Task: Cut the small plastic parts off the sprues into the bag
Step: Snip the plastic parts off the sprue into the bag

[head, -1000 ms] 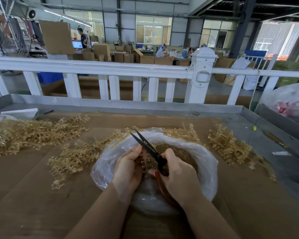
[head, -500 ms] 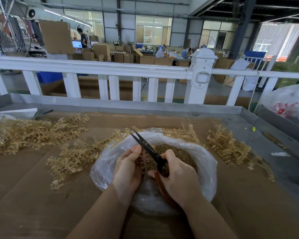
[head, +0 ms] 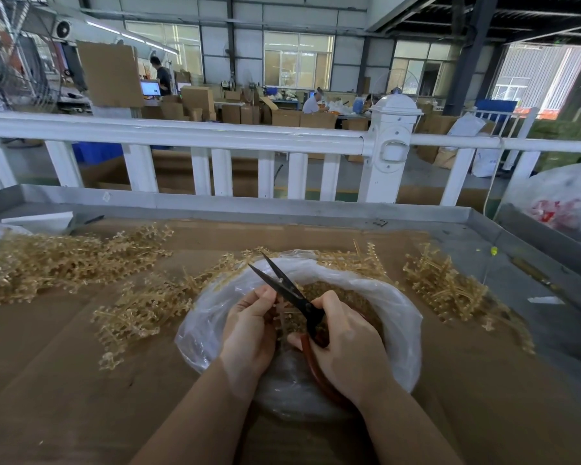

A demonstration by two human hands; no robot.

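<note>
A clear plastic bag (head: 396, 317) lies open on the table in front of me, holding a heap of small tan cut parts (head: 336, 292). Over its mouth my left hand (head: 250, 325) pinches a thin tan sprue (head: 282, 318), mostly hidden between my hands. My right hand (head: 348, 347) grips the red handles of black-bladed scissors (head: 284, 283). The blades are parted and point up and to the left, next to the sprue.
Piles of tan sprues lie on the brown cardboard table cover: a big one at far left (head: 57, 260), one left of the bag (head: 145, 307), one at right (head: 446, 283). A white railing (head: 215, 137) runs behind the grey table rim (head: 249, 204). A filled white bag (head: 564, 196) sits at far right.
The scissor blades have opened a little wider. Both hands stay over the bag with hardly any shift.
</note>
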